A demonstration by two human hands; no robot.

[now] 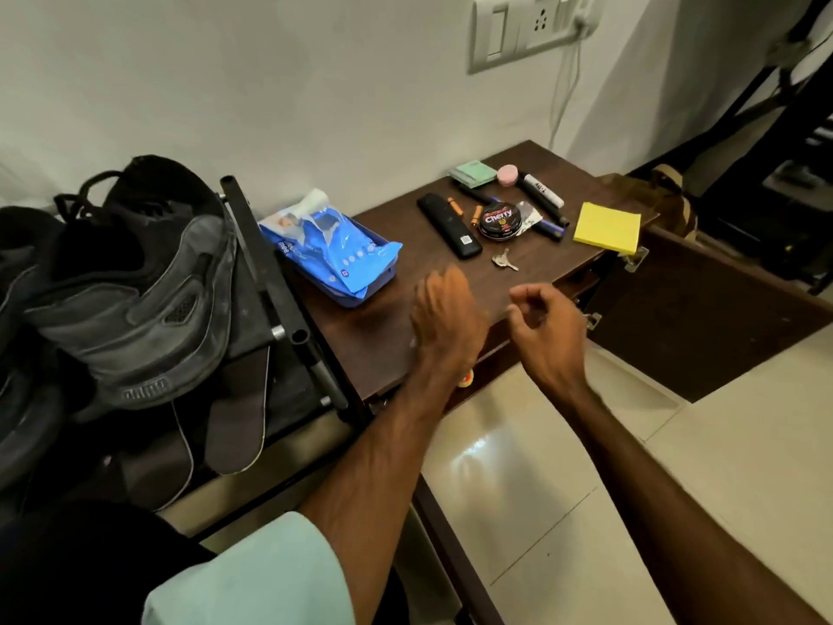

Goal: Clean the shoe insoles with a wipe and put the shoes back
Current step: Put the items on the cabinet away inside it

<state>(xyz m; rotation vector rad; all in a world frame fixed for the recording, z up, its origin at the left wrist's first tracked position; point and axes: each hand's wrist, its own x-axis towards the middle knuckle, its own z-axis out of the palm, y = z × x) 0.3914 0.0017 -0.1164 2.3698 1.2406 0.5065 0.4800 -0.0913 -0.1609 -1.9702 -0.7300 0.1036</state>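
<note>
A dark grey shoe (pixel 135 304) lies on its side on a black shoe rack (pixel 279 281) at the left, with another black shoe (pixel 148 191) behind it. Two dark insoles (pixel 239 417) lie below the shoe on the rack. A blue pack of wipes (pixel 333 250) rests in a blue tray on the brown cabinet top (pixel 383 336). My left hand (pixel 444 313) hovers over the cabinet, right of the wipes, fingers apart and empty. My right hand (pixel 541 327) hangs beside it over the cabinet's front edge, fingers loosely curled, holding nothing.
On the cabinet sit a black remote (pixel 448 225), a shoe polish tin (pixel 500 221), keys (pixel 505 260), markers, a pink jar and yellow sticky notes (pixel 608 227). An open cabinet door (pixel 703 309) stands at the right. Tiled floor (pixel 541 466) lies below.
</note>
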